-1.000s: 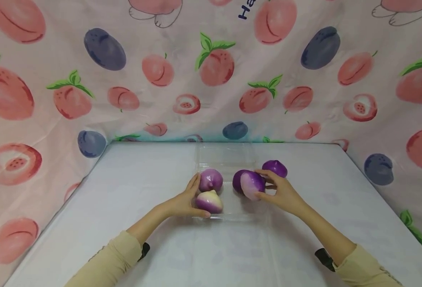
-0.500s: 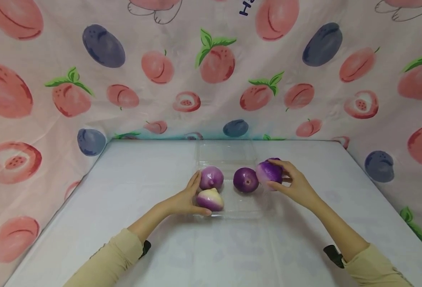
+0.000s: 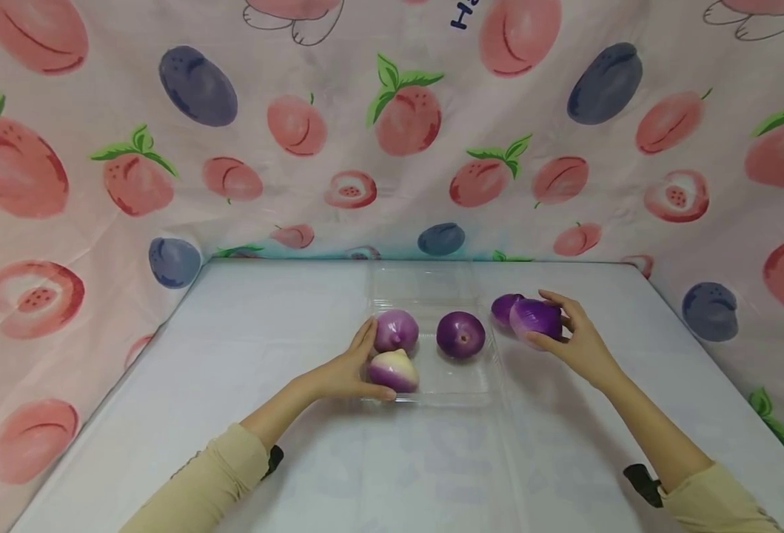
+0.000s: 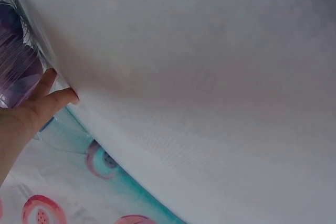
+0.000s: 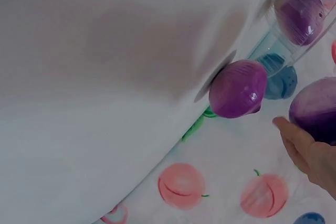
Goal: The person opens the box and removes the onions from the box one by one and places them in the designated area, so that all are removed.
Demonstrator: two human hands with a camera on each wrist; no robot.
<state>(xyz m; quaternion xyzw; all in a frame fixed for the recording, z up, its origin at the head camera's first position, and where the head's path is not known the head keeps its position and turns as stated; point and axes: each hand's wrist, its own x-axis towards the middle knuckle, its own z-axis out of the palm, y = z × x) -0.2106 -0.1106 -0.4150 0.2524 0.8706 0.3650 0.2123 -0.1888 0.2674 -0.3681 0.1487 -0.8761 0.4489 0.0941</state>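
Observation:
My right hand point(image 3: 581, 340) holds a purple-and-pale onion point(image 3: 537, 320) between thumb and fingers, right of the box. Just behind it a dark purple onion point(image 3: 503, 309) lies on the table, partly covered by the held one in the head view. A clear plastic box point(image 3: 454, 381) contains three onions: a light purple onion point(image 3: 397, 330), a yellow-white and purple onion point(image 3: 394, 371) and a dark purple onion point(image 3: 461, 334). With its thumb along the front rim, my left hand point(image 3: 345, 374) rests against the box's left side, fingers fairly straight point(image 4: 52, 103).
The box's clear lid point(image 3: 421, 281) lies folded back toward the rear of the white table point(image 3: 278, 318). Behind and at both sides hangs a pink cloth point(image 3: 352, 96) printed with peaches and plums.
My right hand has carried the held onion rightward from over the box to beside it, uncovering the dark onion inside. The left hand stays at the box.

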